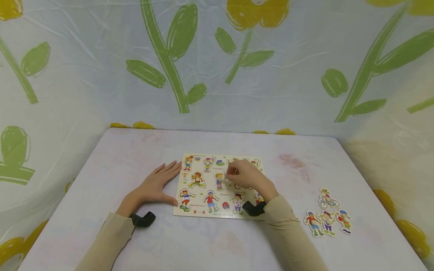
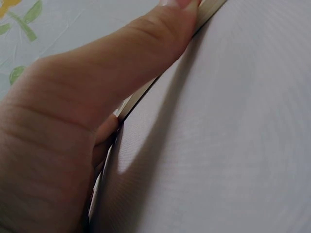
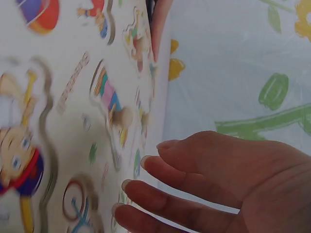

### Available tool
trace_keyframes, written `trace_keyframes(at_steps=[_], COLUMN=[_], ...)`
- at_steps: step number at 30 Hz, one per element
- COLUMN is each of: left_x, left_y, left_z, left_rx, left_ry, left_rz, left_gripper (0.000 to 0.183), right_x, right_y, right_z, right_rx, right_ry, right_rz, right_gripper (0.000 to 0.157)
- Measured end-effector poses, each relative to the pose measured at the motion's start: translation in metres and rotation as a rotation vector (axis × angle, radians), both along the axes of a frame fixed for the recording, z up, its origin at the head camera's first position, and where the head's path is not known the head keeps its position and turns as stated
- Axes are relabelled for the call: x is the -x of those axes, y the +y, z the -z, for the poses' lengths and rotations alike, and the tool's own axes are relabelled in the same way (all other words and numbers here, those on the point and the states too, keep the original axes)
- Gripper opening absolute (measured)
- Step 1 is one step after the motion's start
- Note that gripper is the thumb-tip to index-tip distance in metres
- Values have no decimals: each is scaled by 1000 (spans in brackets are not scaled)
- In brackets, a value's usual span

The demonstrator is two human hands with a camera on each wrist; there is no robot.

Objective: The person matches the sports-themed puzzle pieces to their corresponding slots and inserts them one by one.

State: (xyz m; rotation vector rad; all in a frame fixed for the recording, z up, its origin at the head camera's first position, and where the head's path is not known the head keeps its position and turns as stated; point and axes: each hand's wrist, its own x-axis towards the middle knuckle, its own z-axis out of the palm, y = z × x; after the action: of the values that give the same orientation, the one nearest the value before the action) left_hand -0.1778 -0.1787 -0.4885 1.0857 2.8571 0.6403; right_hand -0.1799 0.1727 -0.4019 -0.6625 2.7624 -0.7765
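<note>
A cream wooden peg puzzle board [image 1: 200, 195] with cartoon sports figures lies on the table. My left hand [image 1: 154, 187] rests at its left edge, fingers spread, the thumb [image 2: 141, 48] touching the board's side. Over the right half of the board hovers my right hand [image 1: 247, 174], its fingertips beside a skier-like figure piece [image 1: 219, 181] in the middle. In the right wrist view the right fingers [image 3: 155, 196] are loosely bent with nothing between them and the thumb. Near them stands a piece with a round wooden knob [image 3: 122, 118]. The right hand hides part of the board in the head view.
To the right of the board lie several loose figure pieces: a cyclist [image 1: 328, 199], a helmeted figure in red [image 1: 313, 224], one in purple [image 1: 327, 223] and one with a ball [image 1: 344, 222]. A flowered cloth [image 1: 237, 101] rises behind the white table [image 1: 210, 248].
</note>
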Motion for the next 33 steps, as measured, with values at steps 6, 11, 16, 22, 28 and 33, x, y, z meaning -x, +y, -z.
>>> trace_keyframes(at_steps=[6,11,16,22,28,33], left_x=[0,0,0,1,1,0], left_y=[-3,-3,-3,-2,-1,-1], left_z=[0,1,1,1,1,0], left_rx=[1,5,-6,-10,-16,-18], left_ry=[4,2,9,16,21,20], left_rz=[-2,-4,1,7,13,17], left_gripper=[128,128,128,127,127,127], right_x=[-1,-5,-11,-19,-29,-39], right_y=[25,49,74,103,130,151], right_z=[1,-1,-6,-8,-15,-21], right_rx=[11,22,16,-14,-43,-47], right_ry=[25,65,87,95,125,141], right_rz=[27,60,89,132,158,195], right_gripper=[6,4,4,5,4,4])
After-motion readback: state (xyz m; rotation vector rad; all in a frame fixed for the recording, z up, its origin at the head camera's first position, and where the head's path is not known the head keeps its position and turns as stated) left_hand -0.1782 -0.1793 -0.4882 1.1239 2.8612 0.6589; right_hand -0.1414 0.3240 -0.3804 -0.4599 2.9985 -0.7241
